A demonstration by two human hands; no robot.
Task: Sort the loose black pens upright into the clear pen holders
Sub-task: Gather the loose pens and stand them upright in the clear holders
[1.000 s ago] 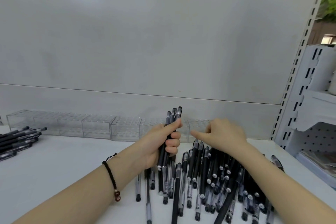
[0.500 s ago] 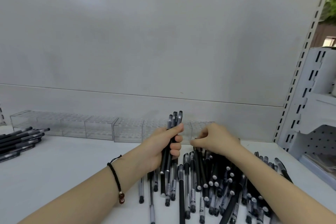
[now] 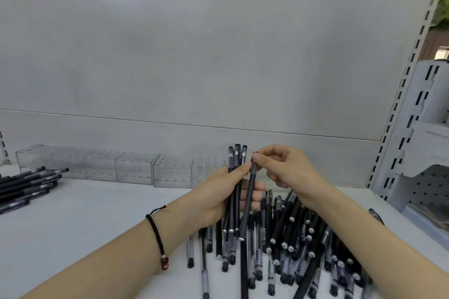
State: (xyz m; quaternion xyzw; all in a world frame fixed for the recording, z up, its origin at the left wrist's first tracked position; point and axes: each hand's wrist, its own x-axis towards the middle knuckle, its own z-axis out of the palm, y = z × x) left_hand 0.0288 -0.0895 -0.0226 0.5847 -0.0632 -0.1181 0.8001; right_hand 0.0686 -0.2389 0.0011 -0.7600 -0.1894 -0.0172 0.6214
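My left hand [image 3: 218,198] grips an upright bundle of black pens [image 3: 235,170], their caps sticking out above my thumb. My right hand [image 3: 281,170] pinches the top of a single black pen [image 3: 250,198] and holds it nearly upright right beside that bundle. Below both hands a big heap of loose black pens [image 3: 286,245] lies on the white shelf. A row of clear pen holders [image 3: 116,165] stands along the back panel, with no pens visible in them.
A second pile of black pens [image 3: 26,184] lies at the left edge. A white slotted upright [image 3: 398,94] and a side shelf unit [image 3: 427,143] close off the right. The grey back panel [image 3: 194,56] rises behind the holders.
My right hand has lifted one pen out of the heap and brought it up against the bundle in my left hand. The left hand has stayed about where it was.
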